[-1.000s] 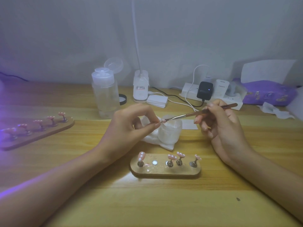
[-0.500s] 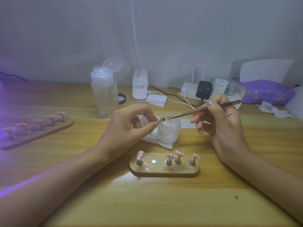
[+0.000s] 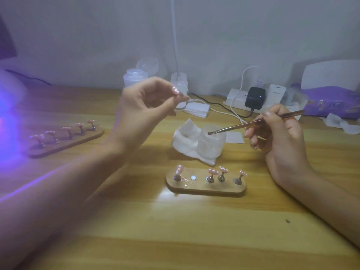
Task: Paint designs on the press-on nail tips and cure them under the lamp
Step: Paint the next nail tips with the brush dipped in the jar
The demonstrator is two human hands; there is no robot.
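Your left hand [image 3: 144, 108] pinches a nail tip [image 3: 176, 91] at its fingertips; your right hand [image 3: 280, 133] grips the brush [image 3: 239, 125], its long axis left-right, bristles pointing left.

At the back of the wooden worktop [image 3: 194, 230], against the wall, sits a white power strip [image 3: 236, 101] with a black adapter [image 3: 254, 98] plugged in. A purple packet [image 3: 335, 102] lies to its right, and a clear pump bottle [image 3: 134, 77] stands well to its left.

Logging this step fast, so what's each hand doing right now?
Left hand: pinches a nail tip at its fingertips, raised above the table.
Right hand: holds the brush, bristle end at the frosted jar.
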